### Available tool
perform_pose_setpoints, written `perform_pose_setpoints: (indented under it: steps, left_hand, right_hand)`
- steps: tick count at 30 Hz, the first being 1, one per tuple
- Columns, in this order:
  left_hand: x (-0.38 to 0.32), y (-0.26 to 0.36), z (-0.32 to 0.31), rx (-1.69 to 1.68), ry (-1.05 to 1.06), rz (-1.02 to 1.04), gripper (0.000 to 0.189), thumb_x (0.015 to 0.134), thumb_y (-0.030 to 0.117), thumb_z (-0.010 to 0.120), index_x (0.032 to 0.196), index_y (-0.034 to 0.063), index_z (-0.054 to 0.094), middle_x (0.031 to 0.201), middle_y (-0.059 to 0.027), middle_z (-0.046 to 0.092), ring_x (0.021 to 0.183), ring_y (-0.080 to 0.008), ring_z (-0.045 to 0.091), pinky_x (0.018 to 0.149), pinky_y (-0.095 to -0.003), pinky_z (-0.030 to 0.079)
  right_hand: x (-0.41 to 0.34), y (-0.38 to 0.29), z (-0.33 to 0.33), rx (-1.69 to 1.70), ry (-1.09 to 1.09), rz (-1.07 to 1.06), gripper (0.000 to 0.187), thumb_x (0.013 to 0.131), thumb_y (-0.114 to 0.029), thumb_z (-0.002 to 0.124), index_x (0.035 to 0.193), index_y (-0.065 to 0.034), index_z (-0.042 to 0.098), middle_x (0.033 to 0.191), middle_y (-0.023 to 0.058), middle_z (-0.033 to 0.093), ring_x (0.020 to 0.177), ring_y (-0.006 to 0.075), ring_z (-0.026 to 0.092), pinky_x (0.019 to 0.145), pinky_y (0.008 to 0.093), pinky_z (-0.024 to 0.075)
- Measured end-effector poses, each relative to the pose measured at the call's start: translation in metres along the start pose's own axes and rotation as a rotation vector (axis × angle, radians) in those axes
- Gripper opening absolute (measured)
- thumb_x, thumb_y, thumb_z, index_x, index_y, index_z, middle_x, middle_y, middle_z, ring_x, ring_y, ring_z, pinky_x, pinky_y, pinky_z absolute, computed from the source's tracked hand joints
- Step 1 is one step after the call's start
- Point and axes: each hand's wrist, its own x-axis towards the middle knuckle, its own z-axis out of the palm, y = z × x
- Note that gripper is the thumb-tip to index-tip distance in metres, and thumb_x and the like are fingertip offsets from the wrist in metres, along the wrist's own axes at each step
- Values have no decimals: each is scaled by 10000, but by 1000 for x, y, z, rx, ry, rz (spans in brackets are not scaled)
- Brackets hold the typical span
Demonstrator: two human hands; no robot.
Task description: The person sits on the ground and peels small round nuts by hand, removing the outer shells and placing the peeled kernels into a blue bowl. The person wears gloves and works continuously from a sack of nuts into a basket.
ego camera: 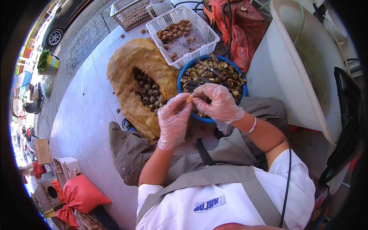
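My left hand (174,122), in a thin clear plastic glove, pinches a small pale piece of nut kernel (189,99) between thumb and fingertips. From the other side my right hand (220,103), gloved likewise, grips the same piece at its fingertips. Both hands are raised over the near edge of a blue basin (179,83) heaped with split husks. A knife with a brown handle (220,75) lies on the husks, beside dark cloth or gloves (195,84). Left of the basin, a yellow mesh sack (123,63) gapes open on dark, round nuts in their husks (148,89).
Behind the basin, a white plastic crate (184,61) holds shelled-looking brown walnuts (175,30). A second crate (130,18) and a mug (161,7) stand beyond. Red plastic bags (241,34) and a large white tub (287,66) flank the right. A tied red sack (83,191) sits lower left.
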Motion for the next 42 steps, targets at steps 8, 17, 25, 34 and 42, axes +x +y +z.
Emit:
perform_pose_setpoints:
  steps: [8,17,25,34,42]
  left_hand:
    - [1,1,5,564,33,534,197,786,-31,664,977,12,647,908,-146,676,781,-255,673,709,-294,521]
    - [-1,-5,9,591,35,536,191,805,-1,663,994,15,646,920,-128,677,766,-228,668,696,-287,520]
    - [1,2,9,-165,24,-104,173,859,-24,618,1031,-25,634,963,-44,630,859,-91,583,799,-230,473]
    - [-2,2,12,-113,9,-45,152,871,-10,606,1021,-19,631,942,-38,630,857,-96,581,792,-232,473]
    - [4,-1,4,-577,5,-424,149,905,52,577,1042,9,617,899,-36,634,762,-95,592,704,-212,492]
  right_hand:
    - [-2,-4,5,377,-40,388,98,838,-32,622,915,28,615,776,31,625,653,60,571,584,223,489]
    - [-7,8,16,395,83,449,71,774,-53,626,808,8,615,719,35,613,626,59,524,581,231,455]
    - [-2,-6,9,526,47,503,106,794,-83,640,852,2,616,745,11,609,674,44,533,617,217,472]
    - [-3,-2,11,483,69,525,93,792,-72,630,830,12,619,740,17,619,683,53,540,640,224,475]
    - [0,-7,9,435,61,506,47,799,-33,607,824,6,603,726,13,600,662,50,531,606,222,468]
